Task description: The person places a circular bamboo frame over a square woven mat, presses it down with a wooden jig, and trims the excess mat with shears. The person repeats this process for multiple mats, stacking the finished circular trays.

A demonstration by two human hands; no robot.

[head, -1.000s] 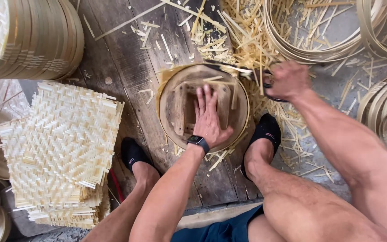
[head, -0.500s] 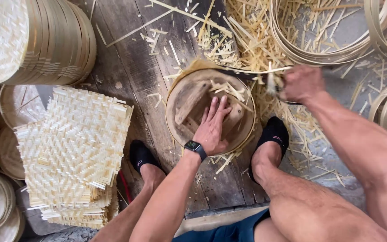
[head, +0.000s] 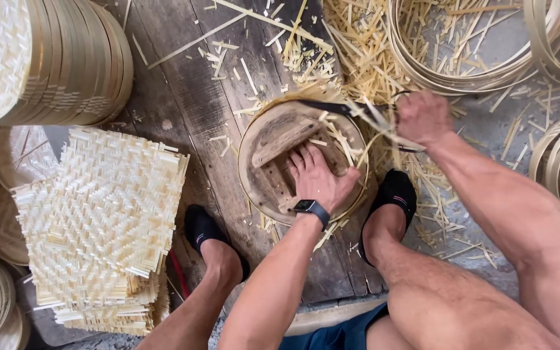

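Note:
My left hand (head: 315,178), with a dark watch on the wrist, presses flat on a round wooden form (head: 254,168) that lies on the plank floor between my feet. Woven bamboo edges stick out around the form's rim. My right hand (head: 422,116) grips the handle of a knife, whose dark blade (head: 325,107) lies across the form's far rim. Loose cut bamboo strips (head: 384,139) splay up beside that hand.
A stack of square woven bamboo mats (head: 105,220) lies at the left. Stacked round bamboo trays (head: 53,58) stand at the top left, with more at the left edge. Bamboo hoops (head: 455,71) and offcuts cover the floor at the top right. My black shoes (head: 205,230) flank the form.
My left hand has turned on the form, its fingers now pointing up and left. The blade has worked along the far rim, and more cut strips stick up near my right hand.

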